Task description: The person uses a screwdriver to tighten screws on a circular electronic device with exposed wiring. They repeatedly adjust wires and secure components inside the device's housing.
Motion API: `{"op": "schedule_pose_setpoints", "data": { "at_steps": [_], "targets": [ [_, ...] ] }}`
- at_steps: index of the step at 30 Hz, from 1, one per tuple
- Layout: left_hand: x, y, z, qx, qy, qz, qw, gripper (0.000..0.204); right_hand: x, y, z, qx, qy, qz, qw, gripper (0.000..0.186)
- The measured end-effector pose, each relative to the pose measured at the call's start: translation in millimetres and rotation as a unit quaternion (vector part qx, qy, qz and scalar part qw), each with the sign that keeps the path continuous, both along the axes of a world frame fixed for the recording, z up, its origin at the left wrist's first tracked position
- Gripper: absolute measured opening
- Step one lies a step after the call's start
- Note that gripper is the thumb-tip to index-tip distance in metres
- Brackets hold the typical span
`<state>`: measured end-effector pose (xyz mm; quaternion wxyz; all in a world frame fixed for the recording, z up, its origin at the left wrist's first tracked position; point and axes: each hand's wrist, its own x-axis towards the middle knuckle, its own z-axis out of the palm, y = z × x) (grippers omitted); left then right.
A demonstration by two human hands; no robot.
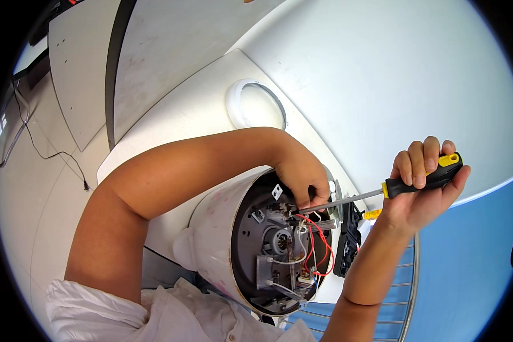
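A rice cooker point(211, 216), white with faint pink marks, lies tipped on its side with its open underside facing right. Its dark base holds metal brackets, a round central part, and red wires point(325, 245) and white ones. In my right hand point(419, 176), closed around the black and yellow handle, is a screwdriver point(353, 199). Its long shaft points left, with the tip at a fitting near the upper part of the base. Right beside that tip, the fingers of my left hand point(305, 179) are pinched together; what they hold, if anything, is hidden.
On the white table point(176, 159), a white ring-shaped cover point(236, 108) lies beyond my left forearm. A black tool case point(349, 236) sits right of the cooker. A metal rack point(407, 285) stands at lower right. A black cord point(57, 154) trails on the tiled floor at left.
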<state>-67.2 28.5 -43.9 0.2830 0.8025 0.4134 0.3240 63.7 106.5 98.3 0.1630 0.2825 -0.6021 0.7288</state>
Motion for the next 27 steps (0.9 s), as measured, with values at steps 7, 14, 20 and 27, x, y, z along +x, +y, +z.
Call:
{"op": "schedule_pose_setpoints", "data": {
  "at_steps": [7,14,20,27],
  "targets": [
    [3.1,-7.0,3.3,-0.010,0.003,0.023,1.000,0.012,0.2,-23.7,5.9,0.097,0.016,0.044,0.994,0.046],
    [2.3,-7.5,4.7,-0.012,0.020,0.025,0.999,0.016,0.3,-35.2,6.5,0.155,0.040,0.062,0.985,0.048],
    [2.4,-8.6,2.2,-0.011,0.010,0.037,0.999,0.017,1.3,-41.7,6.4,0.177,0.042,0.051,0.982,0.047],
    [2.1,-10.9,5.4,-0.024,0.045,0.061,0.997,0.017,-3.2,-47.3,6.2,0.172,0.020,0.018,0.985,0.046]
  ]
}}
